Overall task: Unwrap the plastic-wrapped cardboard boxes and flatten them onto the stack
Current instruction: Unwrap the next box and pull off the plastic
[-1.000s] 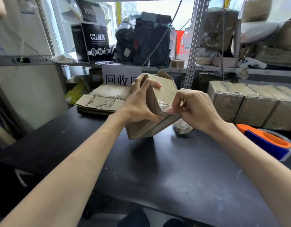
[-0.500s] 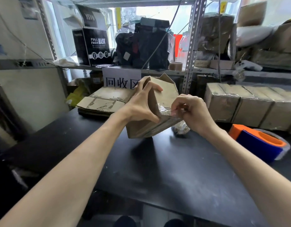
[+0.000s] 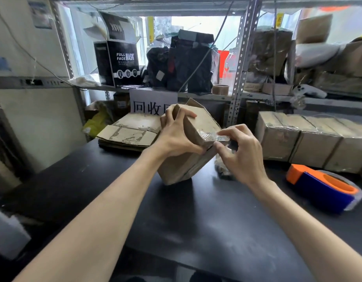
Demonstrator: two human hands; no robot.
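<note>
Box (image 3: pixel 202 121): sitting tilted, lower corner apparently resting on the black table (image 3: pixel 196 231), just right of the flattened stack (image 3: pixel 131 133).
Left hand (image 3: pixel 176 137): gripping the box, fingers curling over its upper edge, thumb pressing the near face.
Right hand (image 3: pixel 241 153): thumb and forefinger pinching a clear plastic strip (image 3: pixel 208 136) at the box's near edge.
Risk, tearing: the strip is looking thin and crinkled; a sharp pull could be snapping it short.
Risk, slipping: the box is balancing on one corner; a sideways tug could be twisting it loose.
</note>
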